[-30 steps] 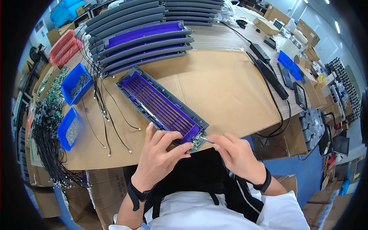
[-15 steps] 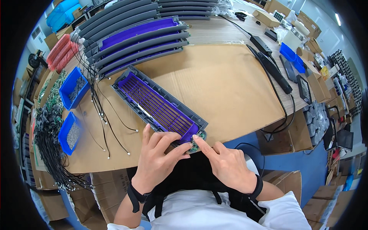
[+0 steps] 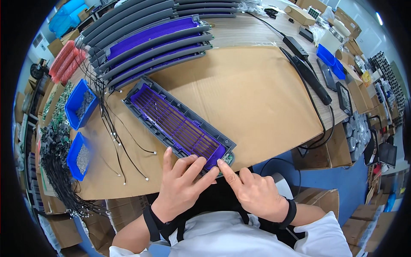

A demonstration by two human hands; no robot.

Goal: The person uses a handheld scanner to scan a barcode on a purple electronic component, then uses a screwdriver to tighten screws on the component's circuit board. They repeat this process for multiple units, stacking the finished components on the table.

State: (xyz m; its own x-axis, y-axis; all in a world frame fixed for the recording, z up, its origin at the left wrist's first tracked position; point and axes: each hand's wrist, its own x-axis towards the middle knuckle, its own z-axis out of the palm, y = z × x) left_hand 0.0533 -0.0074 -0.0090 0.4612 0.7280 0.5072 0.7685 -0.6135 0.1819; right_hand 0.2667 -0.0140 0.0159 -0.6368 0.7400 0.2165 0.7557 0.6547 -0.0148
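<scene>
A long grey panel (image 3: 180, 104) with a slatted purple grille insert (image 3: 169, 124) lies slanted across the cardboard sheet, its near end toward me. My left hand (image 3: 182, 182) grips that near end along its left edge, thumb and fingers closed on the rim. At the near right corner, beside a small green circuit board (image 3: 228, 159), the index fingertip of my right hand (image 3: 256, 186) presses on the purple part. The other right fingers curl under. My right thumb is hidden, so anything held beneath cannot be made out.
Similar grey and purple panels (image 3: 158, 47) stand stacked at the back left. Loose black cables (image 3: 112, 124) and two blue bins of small parts (image 3: 79, 156) are at left. A black corded tool (image 3: 314, 83) and a blue tray (image 3: 329, 60) sit at right on the cardboard-covered table (image 3: 261, 98).
The panel's near end has shifted slightly down and right, with both hands following. A whitish strip seen along the grille's left side no longer shows there. The right index finger still touches the corner.
</scene>
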